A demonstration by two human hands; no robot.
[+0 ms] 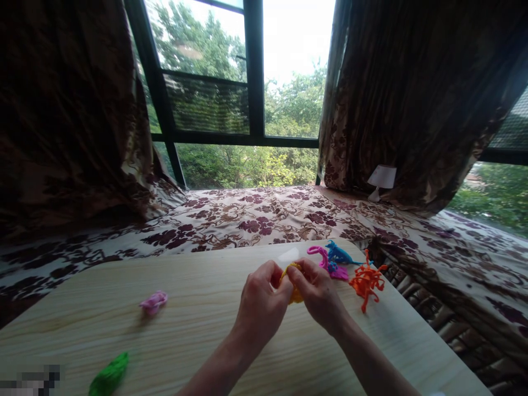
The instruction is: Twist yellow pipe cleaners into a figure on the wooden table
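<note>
A lumpy yellow piece of what looks like modelling clay (296, 296) is pinched between both hands above the table. My left hand (264, 291) is closed on its left side, thumb and fingertips pressed together. From the right, my right hand (319, 289) grips the same piece, its thumb close to the left thumb. Fingers cover much of the yellow piece, so its full shape is hidden. Just beyond the right hand lie a curved magenta piece (317, 251) and a blue piece (339, 253). An orange piece with many thin strands (367, 281) sits to their right.
On the left of the pale wooden table (198, 319) are a small pink piece (154, 302) and a green leaf-shaped piece (109, 375). A small white lamp (381, 177) stands on the floral cloth (256, 220) by the window, between dark curtains.
</note>
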